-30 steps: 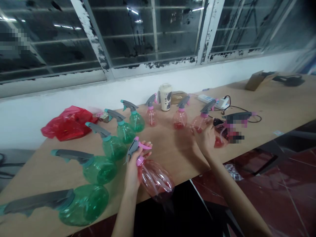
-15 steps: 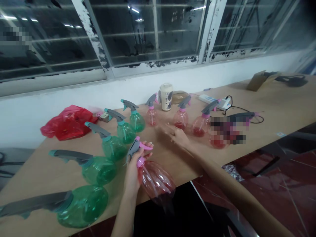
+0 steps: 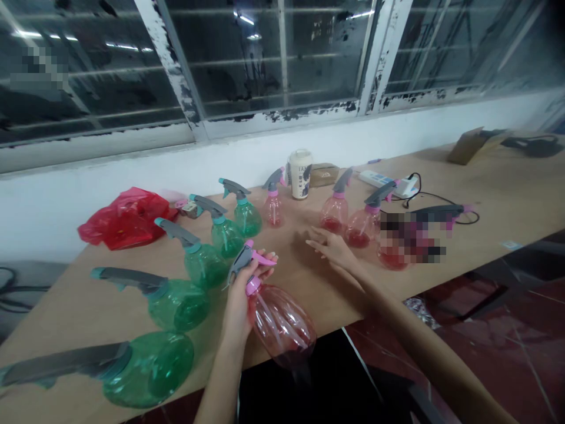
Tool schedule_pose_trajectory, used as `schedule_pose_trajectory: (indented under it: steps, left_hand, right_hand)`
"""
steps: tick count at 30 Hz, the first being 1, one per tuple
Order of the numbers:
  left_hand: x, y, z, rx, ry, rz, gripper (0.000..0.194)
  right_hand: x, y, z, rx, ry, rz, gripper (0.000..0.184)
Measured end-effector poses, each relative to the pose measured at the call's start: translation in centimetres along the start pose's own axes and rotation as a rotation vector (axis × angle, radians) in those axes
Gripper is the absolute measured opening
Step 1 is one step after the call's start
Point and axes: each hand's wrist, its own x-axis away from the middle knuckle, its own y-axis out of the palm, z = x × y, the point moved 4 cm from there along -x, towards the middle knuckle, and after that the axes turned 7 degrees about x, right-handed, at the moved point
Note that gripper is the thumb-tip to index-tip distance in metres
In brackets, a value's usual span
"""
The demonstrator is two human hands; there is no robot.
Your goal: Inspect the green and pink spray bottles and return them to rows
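My left hand (image 3: 243, 288) is closed around the neck of a clear pink spray bottle (image 3: 282, 321), which is tilted at the table's front edge. Its grey and pink trigger head points up and away from me. My right hand (image 3: 333, 247) is over the tabletop with fingers stretched out and nothing in them. Just behind it stands a pink spray bottle (image 3: 334, 209) with red liquid low inside. Beside that one is another pink spray bottle (image 3: 362, 224), and a further pink spray bottle (image 3: 392, 254) is partly covered by blurred blocks.
On the left runs a row of several green spray bottles (image 3: 205, 265). A small pink bottle (image 3: 274, 209) stands near a paper cup (image 3: 301, 176). A red plastic bag (image 3: 128, 218) lies at the back left. A power strip (image 3: 384, 182) with a cable is at the back right of the wooden table (image 3: 477, 194).
My right hand has moved a little to the right. The pink bottle behind it now stands slightly farther right, nearer its neighbour. My left hand keeps its hold on the tilted bottle.
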Motion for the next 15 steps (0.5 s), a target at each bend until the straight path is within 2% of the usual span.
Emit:
schedule_pose_trajectory:
  steps: [2, 4, 8, 10, 15]
  left_hand:
    - [-0.1, 0.1, -0.1, 0.0, -0.003, 0.0, 0.036]
    - [-0.1, 0.3, -0.2, 0.005, 0.003, 0.015, 0.036]
    - [0.3, 1.1, -0.2, 0.021, 0.031, 0.041, 0.035]
    - [0.7, 1.6, -0.3, 0.035, 0.024, 0.003, 0.036]
    - [1.4, 2.3, -1.1, 0.068, -0.064, -0.11, 0.033]
  right_hand:
    - [2.1, 0.1, -0.7, -0.031, -0.04, -0.01, 0.037]
    - [4.4, 0.4, -1.0, -0.083, -0.064, -0.016, 0.034]
    - [8.0, 0.9, -0.4, -0.083, -0.064, 0.106, 0.033]
    - [8.9, 1.2, -0.1, -0.047, -0.095, 0.148, 0.031]
    - [9.1, 2.2, 0.2, 0.097, -0.141, 0.142, 0.035]
